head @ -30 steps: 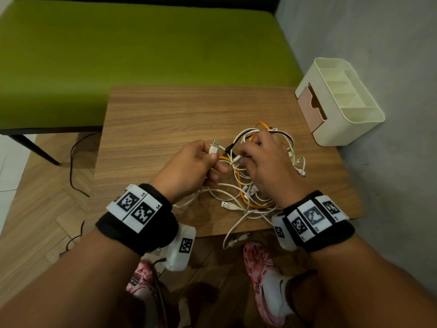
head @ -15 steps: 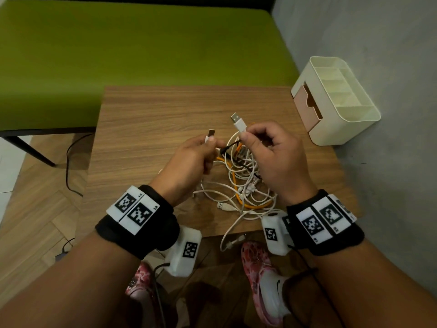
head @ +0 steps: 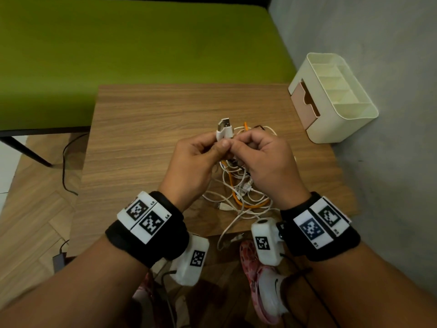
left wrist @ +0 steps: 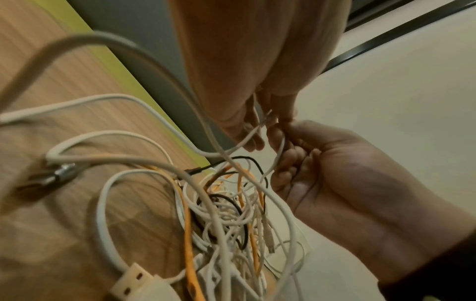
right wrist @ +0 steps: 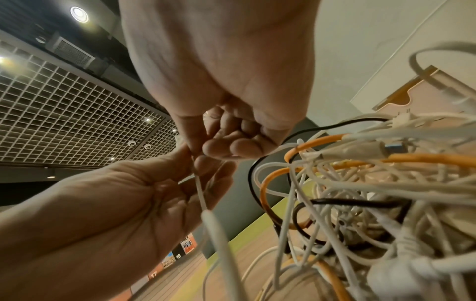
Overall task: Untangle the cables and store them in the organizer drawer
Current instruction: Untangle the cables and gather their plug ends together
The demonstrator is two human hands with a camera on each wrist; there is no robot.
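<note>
A tangle of white, orange and black cables (head: 238, 192) lies on the wooden table (head: 146, 129), with one white end hanging over the near edge. My two hands meet just above it. My left hand (head: 212, 145) and right hand (head: 241, 143) pinch two white USB plugs (head: 223, 130) side by side, metal ends pointing up and away. In the left wrist view a thin white cable (left wrist: 257, 130) runs between both hands' fingertips down into the tangle (left wrist: 226, 215). The right wrist view shows the same white cable (right wrist: 202, 195) pinched above the pile (right wrist: 360, 183).
The cream organizer (head: 340, 129) stands at the table's far right corner against the grey wall, its pink drawer (head: 303, 102) closed and facing left. A green bench (head: 132, 46) runs behind the table. A black cord (head: 65, 171) lies on the floor at left.
My hands, each pinching a plug and held apart before, have come together. The two white plugs now sit side by side between my fingertips, higher above the tangle.
</note>
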